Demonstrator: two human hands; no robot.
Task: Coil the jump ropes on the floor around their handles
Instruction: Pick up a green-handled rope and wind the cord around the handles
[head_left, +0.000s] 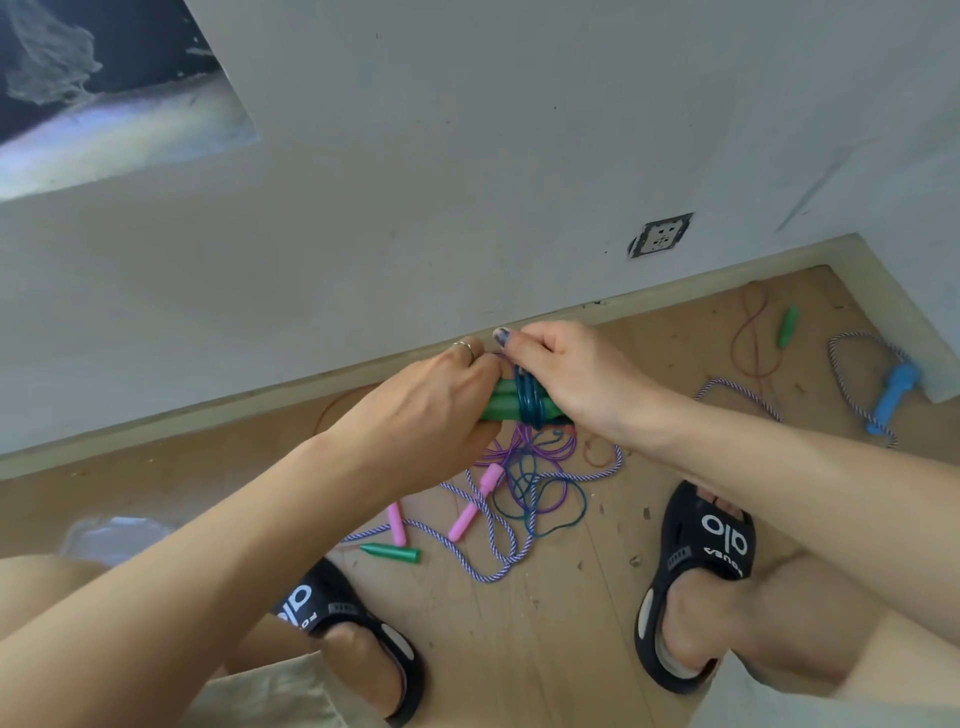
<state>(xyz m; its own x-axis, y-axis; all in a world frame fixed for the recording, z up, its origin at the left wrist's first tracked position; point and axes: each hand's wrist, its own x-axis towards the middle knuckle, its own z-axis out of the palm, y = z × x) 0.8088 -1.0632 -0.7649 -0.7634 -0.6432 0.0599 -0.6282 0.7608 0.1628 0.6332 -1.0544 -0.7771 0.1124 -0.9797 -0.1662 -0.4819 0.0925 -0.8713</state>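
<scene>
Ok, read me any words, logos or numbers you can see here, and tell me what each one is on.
"alo" in white: strap of the right slipper.
"alo" in white, partly cut off by the forearm: strap of the left slipper.
Smaller white word beside each logo: too blurred to read.
Wall socket: no legible marking.
Nothing printed shows on the rope handles.

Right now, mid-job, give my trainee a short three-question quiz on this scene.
1. True or false: both hands grip the green handles.
2. What is wound around those handles?
3. Where does the blue handle lie: A) between the feet, B) near the wall corner on the right?

Key:
1. True: left hand and right hand hold them.
2. Dark teal rope, a few turns.
3. B
</scene>
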